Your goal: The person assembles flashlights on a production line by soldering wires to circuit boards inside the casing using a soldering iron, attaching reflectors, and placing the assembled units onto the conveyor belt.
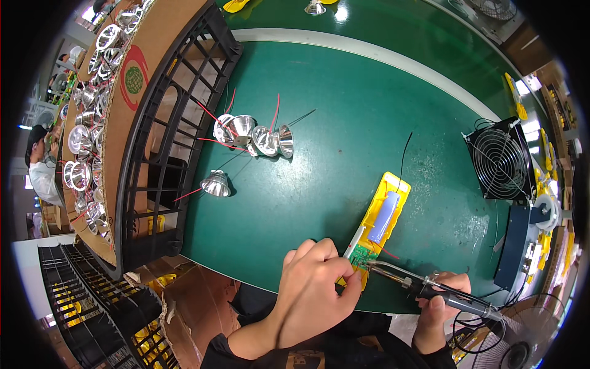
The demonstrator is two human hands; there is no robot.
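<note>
The left hand (316,283) pinches the near end of the yellow battery housing (381,221) (on the green table (344,111), near its front edge). The right hand (439,301), fingers closed around a soldering iron (424,284), sets the tip on the green circuit board (362,256).

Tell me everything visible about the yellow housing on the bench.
The yellow housing is a long, open plastic shell lying flat and slanted on the green table. A pale blue-grey cylindrical cell sits in its middle; a green circuit board fills its near end. Thin black and red wires lead out. The left hand steadies the near end; the soldering iron, held in the right hand, has its tip at the board.
</note>
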